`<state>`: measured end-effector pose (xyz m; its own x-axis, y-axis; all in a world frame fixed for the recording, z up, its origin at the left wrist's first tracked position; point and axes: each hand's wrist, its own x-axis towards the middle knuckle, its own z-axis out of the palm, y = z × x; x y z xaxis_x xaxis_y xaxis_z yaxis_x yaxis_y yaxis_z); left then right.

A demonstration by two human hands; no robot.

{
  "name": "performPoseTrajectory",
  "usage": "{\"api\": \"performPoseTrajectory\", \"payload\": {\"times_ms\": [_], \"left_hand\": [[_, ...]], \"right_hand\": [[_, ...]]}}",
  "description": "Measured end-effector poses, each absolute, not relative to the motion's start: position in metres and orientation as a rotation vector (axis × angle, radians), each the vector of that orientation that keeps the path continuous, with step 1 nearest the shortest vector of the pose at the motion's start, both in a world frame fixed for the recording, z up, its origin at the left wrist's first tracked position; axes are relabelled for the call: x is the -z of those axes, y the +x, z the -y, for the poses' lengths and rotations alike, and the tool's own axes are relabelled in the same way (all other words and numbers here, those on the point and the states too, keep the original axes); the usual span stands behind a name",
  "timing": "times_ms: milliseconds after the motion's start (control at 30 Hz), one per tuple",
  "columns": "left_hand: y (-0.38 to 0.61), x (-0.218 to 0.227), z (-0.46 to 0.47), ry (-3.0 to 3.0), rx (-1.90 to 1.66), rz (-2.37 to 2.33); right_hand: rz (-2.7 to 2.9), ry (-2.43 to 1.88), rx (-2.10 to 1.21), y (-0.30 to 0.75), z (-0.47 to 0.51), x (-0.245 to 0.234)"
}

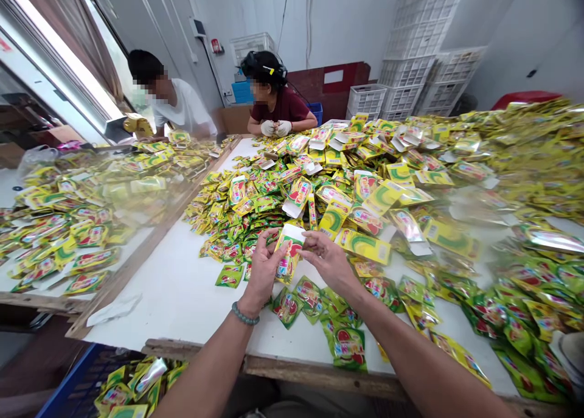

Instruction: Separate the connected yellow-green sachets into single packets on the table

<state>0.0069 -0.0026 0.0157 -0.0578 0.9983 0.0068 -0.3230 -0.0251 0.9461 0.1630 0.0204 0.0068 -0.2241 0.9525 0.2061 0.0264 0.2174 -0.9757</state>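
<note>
My left hand (264, 263) is closed around the side of a small yellow carton (286, 258) with a red and green print. The carton's white top flap stands up, away from me. At the carton's upper right edge, my right hand (326, 257) has its thumb and fingers pinched together by the flap. Whether a sachet is between those fingers is hidden. Green sachets (287, 306) with a red fruit print lie just below my hands on the white tabletop (191, 308). Beyond them rises a heap of sachets and yellow cartons (333, 217), some with flaps open.
A wooden strip (150, 235) divides the table, with more packets (91, 235) on its left. A blue crate (77, 387) of cartons stands below the front edge. Two people sit across the table; one wears white gloves (276, 128). White crates (406, 71) are stacked behind.
</note>
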Motion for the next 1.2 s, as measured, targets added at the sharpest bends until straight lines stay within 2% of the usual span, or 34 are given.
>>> {"api": "performPoseTrajectory", "payload": {"times_ms": [233,400,567,733,1067,1200], "left_hand": [[0.005,-0.013,0.005,1.090,-1.186,-0.995],[0.004,-0.015,0.005,0.962,-1.186,-0.982],[0.004,-0.015,0.004,0.928,-1.147,-0.961],[0.003,-0.016,0.006,0.891,-1.228,-0.971],[0.002,-0.014,0.007,0.943,-1.218,-1.016],[0.000,-0.013,0.007,0.985,-1.210,-1.028]], "right_hand": [[1.596,-1.016,-1.215,0.164,-0.018,-0.007],[1.703,-1.076,-1.146,0.166,-0.017,-0.011],[1.506,-0.933,-1.346,0.167,-0.019,-0.014],[1.592,-0.971,-1.298,0.171,-0.017,-0.022],[1.336,-1.020,-1.528,0.171,-0.020,-0.017],[1.377,-1.091,-1.508,0.177,-0.022,-0.021]]}}
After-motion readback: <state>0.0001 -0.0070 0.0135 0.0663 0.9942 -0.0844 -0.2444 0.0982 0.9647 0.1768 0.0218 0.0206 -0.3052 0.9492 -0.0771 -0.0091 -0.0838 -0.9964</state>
